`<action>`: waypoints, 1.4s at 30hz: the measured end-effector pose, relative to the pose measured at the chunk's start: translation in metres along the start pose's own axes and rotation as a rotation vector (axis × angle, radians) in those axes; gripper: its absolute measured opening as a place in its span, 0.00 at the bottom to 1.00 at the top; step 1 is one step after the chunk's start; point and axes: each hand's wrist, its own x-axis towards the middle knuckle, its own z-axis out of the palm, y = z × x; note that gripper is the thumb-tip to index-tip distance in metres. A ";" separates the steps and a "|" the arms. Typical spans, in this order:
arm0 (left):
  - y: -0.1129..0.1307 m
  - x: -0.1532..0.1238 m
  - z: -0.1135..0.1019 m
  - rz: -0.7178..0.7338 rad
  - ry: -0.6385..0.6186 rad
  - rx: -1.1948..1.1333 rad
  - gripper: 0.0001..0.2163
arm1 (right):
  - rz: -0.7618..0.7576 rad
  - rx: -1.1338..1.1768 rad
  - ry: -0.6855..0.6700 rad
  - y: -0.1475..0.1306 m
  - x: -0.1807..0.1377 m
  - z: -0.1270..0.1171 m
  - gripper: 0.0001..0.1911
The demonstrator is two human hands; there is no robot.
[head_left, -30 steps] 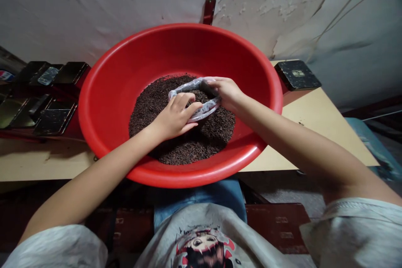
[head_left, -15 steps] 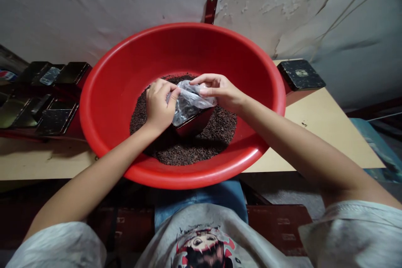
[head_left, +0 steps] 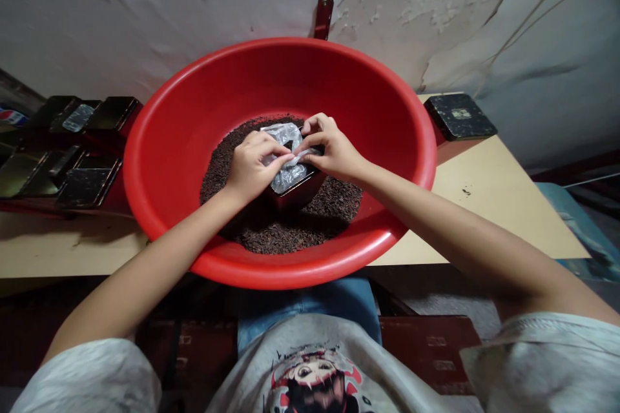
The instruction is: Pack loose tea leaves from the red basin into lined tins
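A dark tin sits in the red basin, on a bed of dark, loose bits like tea leaves. A clear plastic bag lines the tin and bunches up over its top. My left hand pinches the bag's gathered film from the left. From the right, my right hand pinches the same film, its fingertips close to the left thumb. What lies inside the bag is hidden by the film and my fingers.
Several dark tins crowd the table's left side. A closed black-lidded tin stands right of the basin on the pale tabletop. A wall with peeling paint rises behind the basin.
My hands have come closer together over the tin. The bag's loose film, held up and spread before, is now drawn in and pinched lower at the middle.
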 end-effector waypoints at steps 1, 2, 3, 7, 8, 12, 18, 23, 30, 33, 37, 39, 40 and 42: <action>0.002 -0.001 -0.001 0.078 -0.048 0.001 0.06 | -0.015 -0.015 0.005 0.000 0.000 0.000 0.02; 0.004 -0.002 -0.002 0.137 -0.097 0.005 0.07 | -0.035 -0.009 -0.018 0.000 0.000 0.000 0.02; 0.005 -0.003 -0.002 0.172 -0.126 0.019 0.09 | -0.053 0.014 -0.053 0.000 0.000 0.001 0.02; 0.007 -0.011 0.000 -0.030 0.068 0.172 0.27 | -0.010 0.147 -0.033 -0.002 0.001 0.004 0.13; 0.005 -0.013 0.001 -0.158 0.124 0.176 0.33 | 0.024 0.164 0.004 -0.002 0.001 0.005 0.18; -0.005 -0.014 0.001 -0.512 -0.044 -0.074 0.30 | 0.137 0.136 0.040 0.002 0.002 0.007 0.12; 0.006 -0.001 -0.002 -0.171 -0.041 -0.056 0.04 | 0.226 0.125 0.104 -0.003 0.002 0.008 0.06; -0.001 -0.005 -0.003 -0.333 0.033 0.026 0.16 | 0.296 0.103 0.131 -0.007 0.001 0.010 0.07; -0.007 -0.002 -0.008 -0.605 -0.095 -0.071 0.11 | 0.342 0.061 0.186 -0.002 0.002 0.012 0.07; 0.004 0.005 -0.010 -0.443 0.025 -0.003 0.06 | 0.370 0.081 0.117 -0.003 0.003 0.011 0.09; 0.016 0.009 -0.009 -0.139 -0.103 -0.025 0.07 | 0.412 0.059 0.105 -0.004 0.002 0.010 0.10; 0.018 0.008 -0.006 -0.099 -0.246 -0.096 0.12 | 0.408 0.052 0.110 -0.003 0.001 0.011 0.08; 0.019 0.008 -0.004 -0.099 -0.294 -0.113 0.12 | 0.400 0.050 0.112 -0.003 0.001 0.011 0.07; 0.020 0.009 0.001 -0.107 -0.337 -0.073 0.10 | 0.375 0.043 0.107 -0.003 0.002 0.012 0.05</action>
